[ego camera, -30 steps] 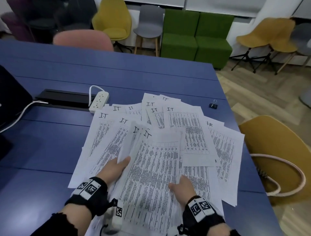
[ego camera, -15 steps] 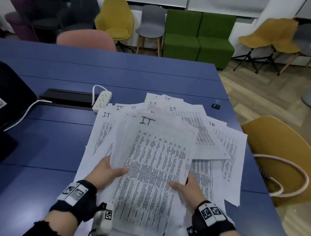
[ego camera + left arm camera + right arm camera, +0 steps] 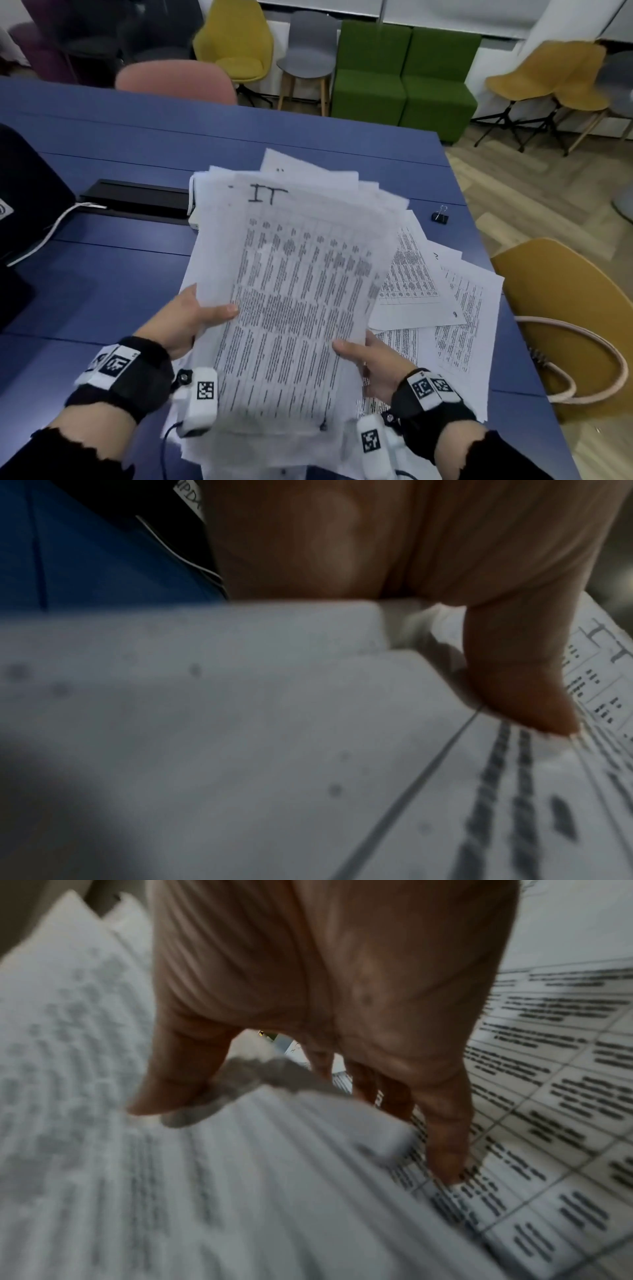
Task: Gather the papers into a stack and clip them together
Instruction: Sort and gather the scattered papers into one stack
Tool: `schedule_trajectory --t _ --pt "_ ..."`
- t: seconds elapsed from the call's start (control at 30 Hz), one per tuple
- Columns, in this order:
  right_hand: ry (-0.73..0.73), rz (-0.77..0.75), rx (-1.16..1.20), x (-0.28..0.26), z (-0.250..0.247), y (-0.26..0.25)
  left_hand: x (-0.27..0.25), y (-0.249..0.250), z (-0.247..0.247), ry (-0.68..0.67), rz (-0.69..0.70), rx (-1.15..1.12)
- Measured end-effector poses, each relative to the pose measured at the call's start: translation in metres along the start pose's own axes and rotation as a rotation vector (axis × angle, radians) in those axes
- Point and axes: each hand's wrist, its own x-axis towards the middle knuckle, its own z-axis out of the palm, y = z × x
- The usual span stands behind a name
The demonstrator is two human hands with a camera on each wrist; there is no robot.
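A loose stack of printed papers [image 3: 294, 294], the top sheet marked "IT", is lifted and tilted up off the blue table [image 3: 102, 274]. My left hand [image 3: 191, 317] grips its left edge, thumb on top [image 3: 524, 674] and fingers hidden beneath. My right hand [image 3: 368, 363] grips the right edge, thumb over the sheets [image 3: 178, 1077] and fingers under them. Several more printed sheets [image 3: 455, 308] still lie spread on the table to the right. A small black binder clip [image 3: 440, 216] sits on the table near the far right edge, apart from both hands.
A white power strip [image 3: 193, 205] peeks out behind the stack, next to a black cable tray [image 3: 137, 197]. A dark bag [image 3: 27, 192] with a white cable lies at the left. A yellow chair [image 3: 561, 325] stands close to the table's right edge.
Both hands have gathered the left and middle sheets into one stack and raised it off the table toward the camera. The sheets at the right stayed put.
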Motion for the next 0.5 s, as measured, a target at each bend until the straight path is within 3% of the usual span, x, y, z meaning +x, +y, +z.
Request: schedule_trajectory --t 0.17,0.27,0.4,0.5 --pt "-0.021 0.042 -0.073 -0.004 0.0 -0.01 0.007 0.026 -0.018 0.112 0.07 -0.084" --pt "-0.124 -0.042 -0.005 -0.002 0.003 -0.018 0.012 0.027 -0.016 0.06 0.012 -0.113" --pt "-0.096 -0.069 0.175 0.0 0.005 -0.027 0.024 0.004 0.003 0.037 -0.082 -0.003" --pt "-0.003 -0.085 0.015 0.002 0.002 -0.022 0.032 -0.025 0.011 0.061 -0.198 0.089"
